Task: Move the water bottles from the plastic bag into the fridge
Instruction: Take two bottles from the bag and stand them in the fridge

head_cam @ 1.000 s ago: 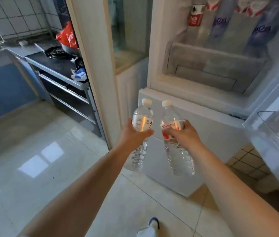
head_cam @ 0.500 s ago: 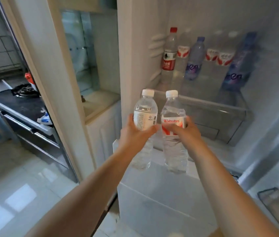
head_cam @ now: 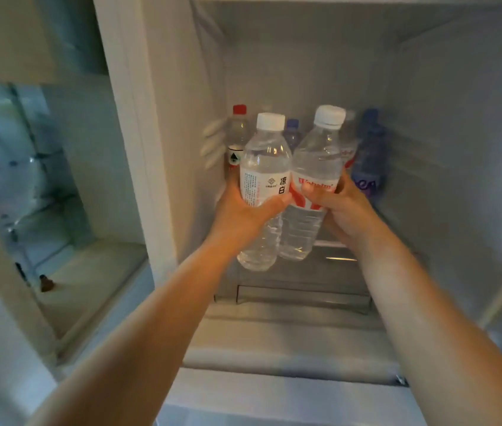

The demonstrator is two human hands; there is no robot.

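Left hand (head_cam: 243,210) grips a white-labelled water bottle (head_cam: 263,179); right hand (head_cam: 340,207) grips a red-labelled water bottle (head_cam: 314,176). Both bottles are held upright, side by side and touching, inside the open fridge (head_cam: 443,149), in front of bottles standing at the back (head_cam: 368,158).

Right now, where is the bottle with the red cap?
The red-capped bottle stands at the back left of the fridge shelf, behind the bottle in the left hand.

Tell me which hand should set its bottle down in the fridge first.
Probably the right hand. Its red-label bottle faces the gap between the blue-cap bottle and purple bottle; the left hand's white-label bottle sits before the red-cap bottle.
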